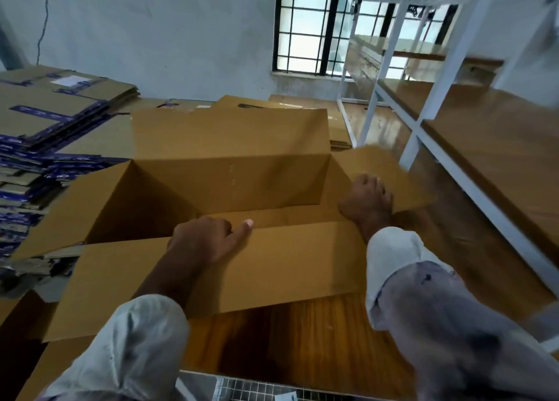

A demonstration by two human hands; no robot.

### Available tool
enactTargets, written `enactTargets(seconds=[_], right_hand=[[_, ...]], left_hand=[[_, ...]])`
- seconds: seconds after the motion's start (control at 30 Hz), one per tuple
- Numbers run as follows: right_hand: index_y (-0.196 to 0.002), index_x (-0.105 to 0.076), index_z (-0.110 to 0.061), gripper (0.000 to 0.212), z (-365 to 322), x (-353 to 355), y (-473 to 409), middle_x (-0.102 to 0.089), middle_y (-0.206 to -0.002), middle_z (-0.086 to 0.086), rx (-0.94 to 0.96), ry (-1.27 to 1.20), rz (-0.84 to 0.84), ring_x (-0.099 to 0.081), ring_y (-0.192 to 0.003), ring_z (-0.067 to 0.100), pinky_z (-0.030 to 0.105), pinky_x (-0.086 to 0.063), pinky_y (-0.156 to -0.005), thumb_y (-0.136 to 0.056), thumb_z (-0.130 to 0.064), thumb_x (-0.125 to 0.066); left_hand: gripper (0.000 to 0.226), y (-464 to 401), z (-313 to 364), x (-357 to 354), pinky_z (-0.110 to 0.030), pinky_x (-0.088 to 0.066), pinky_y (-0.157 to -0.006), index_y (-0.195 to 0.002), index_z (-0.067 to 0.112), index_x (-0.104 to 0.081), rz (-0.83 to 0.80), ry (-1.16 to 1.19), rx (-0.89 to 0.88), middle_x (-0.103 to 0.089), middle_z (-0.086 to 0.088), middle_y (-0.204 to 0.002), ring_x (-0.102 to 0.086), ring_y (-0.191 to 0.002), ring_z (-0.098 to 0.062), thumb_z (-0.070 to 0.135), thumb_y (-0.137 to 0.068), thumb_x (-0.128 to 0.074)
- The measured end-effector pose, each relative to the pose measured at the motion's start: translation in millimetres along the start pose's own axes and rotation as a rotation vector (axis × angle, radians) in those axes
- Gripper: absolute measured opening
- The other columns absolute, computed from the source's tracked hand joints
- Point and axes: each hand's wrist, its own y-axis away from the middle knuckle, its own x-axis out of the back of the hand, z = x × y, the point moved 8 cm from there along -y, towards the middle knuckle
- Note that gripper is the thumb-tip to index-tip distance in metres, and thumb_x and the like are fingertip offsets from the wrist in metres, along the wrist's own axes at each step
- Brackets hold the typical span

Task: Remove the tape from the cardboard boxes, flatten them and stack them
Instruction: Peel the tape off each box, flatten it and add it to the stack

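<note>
Two hands on open box

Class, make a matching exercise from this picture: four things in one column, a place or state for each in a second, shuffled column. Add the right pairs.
Things:
1. open cardboard box
2. stack of flattened boxes
3. left hand
4. right hand

Places or states:
A. on the box's right flap
B. at the left, bearing blue tape
C. gripping the near wall's edge
D. flaps spread, inside bare

Pairs: 1-D, 2-B, 3-C, 4-A

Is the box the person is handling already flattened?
No: the box stands open with its flaps spread, while the left hand and right hand grip its flaps.
</note>
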Motion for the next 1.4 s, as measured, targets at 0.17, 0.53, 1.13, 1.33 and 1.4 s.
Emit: enactTargets(seconds=[0.17,0.53,1.13,1.33,1.4], right_hand=[[-0.116,-0.061,-0.003,0.02,6.7,-6.0,-17.0,-0.065,-0.122,0.02,0.054,-0.131,-0.125,-0.063,-0.114,0.038,0.043,-0.052,-0.093,-0.101,-0.013,-0.053],[-0.097,-0.06,-0.008,0.008,10.9,-1.7,-13.0,-0.066,-0.1,0.017,0.005,-0.213,0.023,-0.066,-0.096,0.038,0.047,-0.055,-0.086,-0.098,-0.016,-0.059],[-0.136,-0.056,-0.03,0.047,-190.0,12.7,223.9,-0.057,-0.14,-0.004,0.523,-0.217,-0.218,-0.049,-0.131,0.022,0.048,-0.028,-0.11,-0.099,-0.059,-0.049],[-0.132,-0.059,-0.03,0.045,-191.5,32.1,240.0,-0.057,-0.142,-0.006,0.417,-0.278,-0.158,-0.05,-0.133,0.021,0.049,-0.026,-0.114,-0.098,-0.059,-0.054],[-0.13,-0.061,-0.031,0.044,-185.4,34.6,253.7,-0.059,-0.139,-0.007,0.402,-0.291,-0.147,-0.05,-0.131,0.019,0.048,-0.026,-0.112,-0.097,-0.06,-0.055]], left_hand=[[0.089,-1.9,-0.9,-1.4,-0.036,-0.054,-0.079,-0.081,0.027,-0.063,-0.015,-0.05,0.005,-0.063,0.006,-0.075,-0.062,-0.072,-0.012,0.088,-0.081,0.002],[0.082,5.2,2.2,3.7,-0.038,-0.051,-0.082,-0.082,0.026,-0.062,-0.038,-0.114,0.059,-0.062,0.003,-0.078,-0.061,-0.078,-0.017,0.083,-0.088,-0.003],[0.017,81.5,-136.3,52.7,-0.037,-0.048,-0.082,-0.102,0.028,-0.065,-0.159,0.303,0.057,-0.066,0.0,-0.104,-0.062,-0.102,-0.022,0.029,-0.105,-0.049],[0.068,104.1,-177.1,50.1,-0.055,-0.01,-0.123,-0.156,0.036,-0.03,-0.314,-0.225,-0.097,-0.028,0.0,-0.166,-0.01,-0.157,-0.026,0.024,-0.098,-0.063],[0.073,105.9,-176.6,47.4,-0.057,-0.002,-0.123,-0.158,0.038,-0.023,-0.302,-0.254,-0.15,-0.023,0.005,-0.167,0.001,-0.158,-0.023,0.032,-0.098,-0.064]])
